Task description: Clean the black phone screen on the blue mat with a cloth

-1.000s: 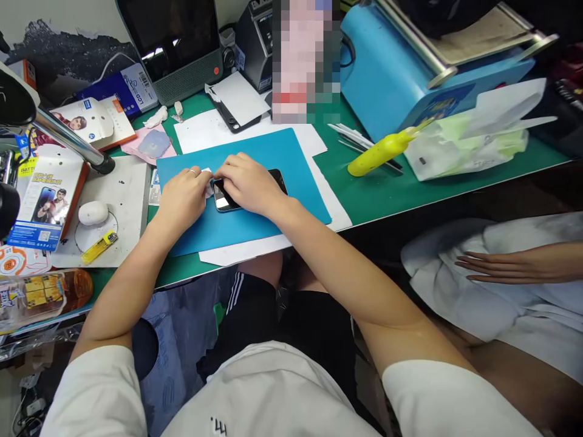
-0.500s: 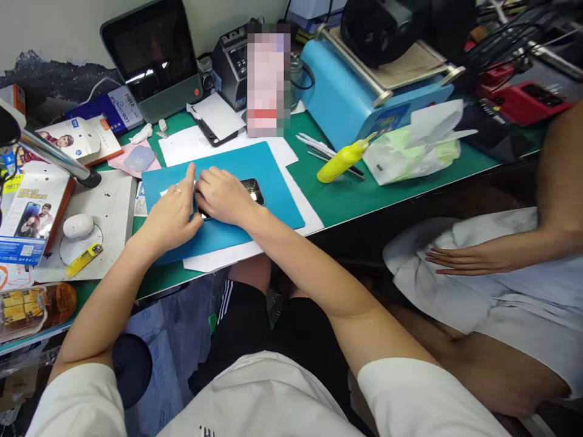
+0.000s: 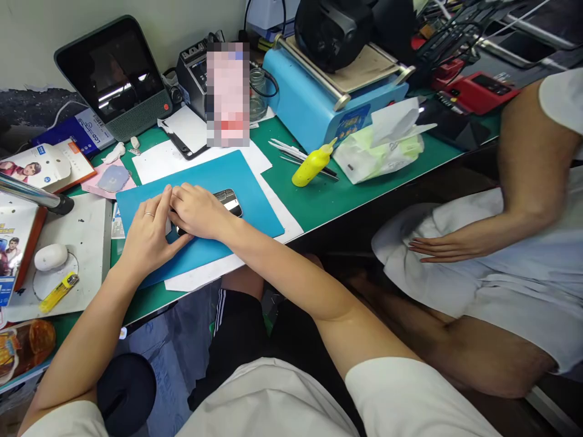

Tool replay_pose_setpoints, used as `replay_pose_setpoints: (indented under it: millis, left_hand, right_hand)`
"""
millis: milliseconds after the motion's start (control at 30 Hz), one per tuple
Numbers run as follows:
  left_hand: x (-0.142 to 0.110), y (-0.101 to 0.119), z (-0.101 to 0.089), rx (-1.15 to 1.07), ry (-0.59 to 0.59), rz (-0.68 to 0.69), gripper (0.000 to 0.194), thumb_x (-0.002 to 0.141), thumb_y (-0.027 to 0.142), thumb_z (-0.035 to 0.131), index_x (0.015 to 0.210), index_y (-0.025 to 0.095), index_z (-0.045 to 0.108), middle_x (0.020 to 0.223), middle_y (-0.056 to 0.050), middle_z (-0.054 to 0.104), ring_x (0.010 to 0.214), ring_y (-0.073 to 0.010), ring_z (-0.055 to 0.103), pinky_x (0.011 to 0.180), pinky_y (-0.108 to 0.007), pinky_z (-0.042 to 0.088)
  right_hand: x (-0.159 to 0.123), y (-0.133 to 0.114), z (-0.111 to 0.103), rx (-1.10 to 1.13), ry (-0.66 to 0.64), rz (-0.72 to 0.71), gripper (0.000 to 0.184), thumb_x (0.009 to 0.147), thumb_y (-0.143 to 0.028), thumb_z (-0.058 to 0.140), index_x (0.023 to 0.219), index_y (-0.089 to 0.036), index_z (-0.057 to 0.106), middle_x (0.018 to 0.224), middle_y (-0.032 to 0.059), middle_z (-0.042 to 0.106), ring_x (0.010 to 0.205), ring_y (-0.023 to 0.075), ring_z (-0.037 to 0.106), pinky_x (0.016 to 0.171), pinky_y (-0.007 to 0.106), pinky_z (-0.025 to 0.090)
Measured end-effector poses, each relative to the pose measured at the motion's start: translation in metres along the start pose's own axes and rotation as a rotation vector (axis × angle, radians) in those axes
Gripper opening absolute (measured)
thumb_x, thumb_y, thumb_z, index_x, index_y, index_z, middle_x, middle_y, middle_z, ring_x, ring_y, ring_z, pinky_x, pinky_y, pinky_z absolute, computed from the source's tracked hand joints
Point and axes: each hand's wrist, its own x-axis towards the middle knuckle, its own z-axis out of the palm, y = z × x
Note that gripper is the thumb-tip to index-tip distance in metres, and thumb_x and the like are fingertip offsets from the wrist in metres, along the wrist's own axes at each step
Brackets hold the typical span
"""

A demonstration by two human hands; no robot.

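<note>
A dark smartphone [image 3: 230, 203] lies on a blue mat [image 3: 255, 176], its left part covered by my hands. My right hand [image 3: 199, 210] rests over the phone with its fingers curled down at the left end. Beside it, my left hand [image 3: 148, 229] has its fingers stretched out and the thumb apart. Its fingertips come close to the right hand's. A small pale patch shows between the hands; what it is I cannot make out. The contact of the left fingers with the phone is hidden.
A yellow bottle [image 3: 314, 164] and tweezers [image 3: 291, 152] lie right of the mat, before a tissue pack [image 3: 380, 149] and a blue machine [image 3: 314, 97]. At left are a white earbud case [image 3: 51, 257] and a yellow lighter [image 3: 59, 292]. Another person's hand [image 3: 449, 244] rests on their lap.
The view has swung, so the bench sits further left and the co-worker shows more. My left index finger, raised before, now lies closer to the other fingers. My right hand stays over the phone.
</note>
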Motion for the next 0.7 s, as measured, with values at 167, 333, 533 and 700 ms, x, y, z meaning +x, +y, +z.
replay_pose_setpoints:
  millis: [167, 333, 533, 700]
  left_hand:
    - [0.0, -0.008, 0.007, -0.018, 0.011, -0.015, 0.106, 0.098, 0.062, 0.069, 0.178, 0.017, 0.015, 0.164, -0.026, 0.054, 0.147, -0.044, 0.056, 0.125, -0.063, 0.043]
    - [0.001, -0.016, 0.018, -0.123, -0.023, -0.003, 0.122, 0.088, 0.072, 0.079, 0.177, 0.019, 0.016, 0.155, -0.025, 0.061, 0.142, -0.0478, 0.059, 0.123, -0.069, 0.043]
    - [0.001, -0.019, 0.019, -0.148, -0.088, 0.03, 0.116, 0.091, 0.061, 0.078, 0.177, 0.015, 0.016, 0.154, -0.024, 0.063, 0.141, -0.0466, 0.06, 0.123, -0.068, 0.041]
    - [-0.001, -0.019, 0.022, -0.105, -0.067, 0.048, 0.115, 0.092, 0.061, 0.076, 0.178, 0.014, 0.015, 0.149, -0.023, 0.066, 0.134, -0.0437, 0.063, 0.118, -0.062, 0.046]
  right_hand:
    - [0.002, 0.001, 0.004, 0.014, 0.028, 0.003, 0.034, 0.115, -0.025, 0.04, 0.125, -0.012, 0.069, 0.118, 0.0166, 0.074, 0.114, 0.0321, 0.062, 0.094, 0.046, 0.051]
    - [0.0, 0.003, 0.01, 0.036, 0.038, 0.027, 0.034, 0.114, -0.023, 0.039, 0.118, -0.01, 0.07, 0.119, 0.0199, 0.072, 0.117, 0.0356, 0.062, 0.098, 0.05, 0.051]
    - [-0.002, 0.008, 0.016, 0.113, 0.045, 0.059, 0.033, 0.115, -0.022, 0.036, 0.112, -0.015, 0.069, 0.116, 0.0164, 0.072, 0.112, 0.0332, 0.062, 0.096, 0.048, 0.053]
    - [-0.004, 0.012, 0.02, 0.094, 0.076, 0.04, 0.038, 0.118, -0.029, 0.033, 0.111, -0.017, 0.068, 0.115, 0.0157, 0.071, 0.109, 0.0336, 0.061, 0.093, 0.049, 0.053]
